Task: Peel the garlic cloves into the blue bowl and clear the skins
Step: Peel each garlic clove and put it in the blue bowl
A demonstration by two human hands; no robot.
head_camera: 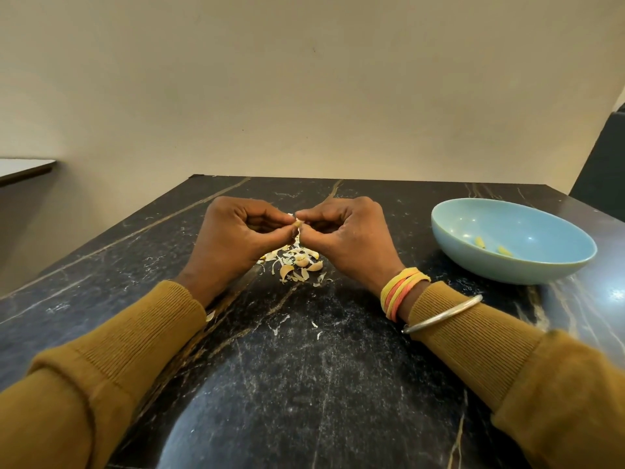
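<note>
From the head camera, I pinch one garlic clove between the fingertips of both hands. My left hand curls in on it from 9 o'clock and my right hand from 3 o'clock, thumbs and forefingers meeting on it. Only a small yellowish stub shows between my fingers, so I cannot tell its long axis or which way its tip points. I hold it off the black marble table, at 12 o'clock of the pile of skins, which lies between my two wrists. The skins are too many and too tangled to count, and a few plumper curved pieces among them may be husks or cloves. A few stray flakes lie at 6 o'clock of the pile.

One blue bowl stands at 3 o'clock of my right hand, apart from it. It holds two peeled cloves, lying apart, each with its long axis running roughly 10 to 4 o'clock
</note>
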